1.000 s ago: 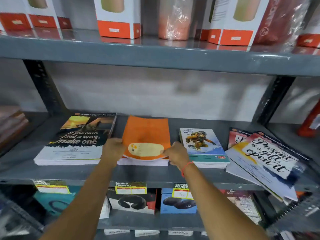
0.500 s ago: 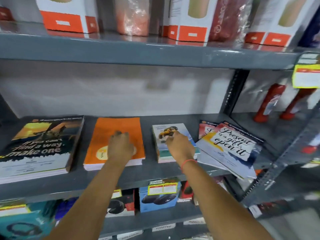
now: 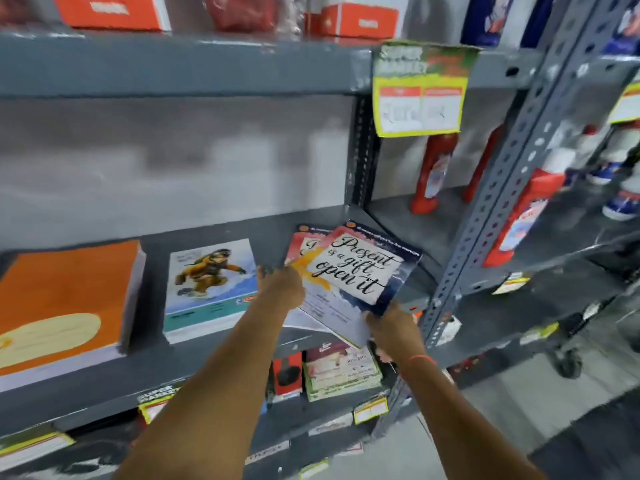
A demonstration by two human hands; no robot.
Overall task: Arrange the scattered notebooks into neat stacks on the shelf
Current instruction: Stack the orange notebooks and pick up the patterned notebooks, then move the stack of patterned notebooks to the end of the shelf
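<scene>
While the splayed "Present is a gift" notebooks [image 3: 349, 271] overhung the shelf [image 3: 207, 358] edge, the left hand [image 3: 282, 285] gripped their left side, fingers hidden; the right hand [image 3: 393, 325] pinched the near corner; squaring needed both edges pushed inward together.

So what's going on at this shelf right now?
A person is tidying notebooks on a grey shelf. Both hands are on the skewed pile topped by the "Present is a gift, open it" notebook: the left hand at its left edge, the right hand gripping its near corner, which overhangs the shelf front. The orange stack and the snowboarder stack lie squared to the left.
</scene>
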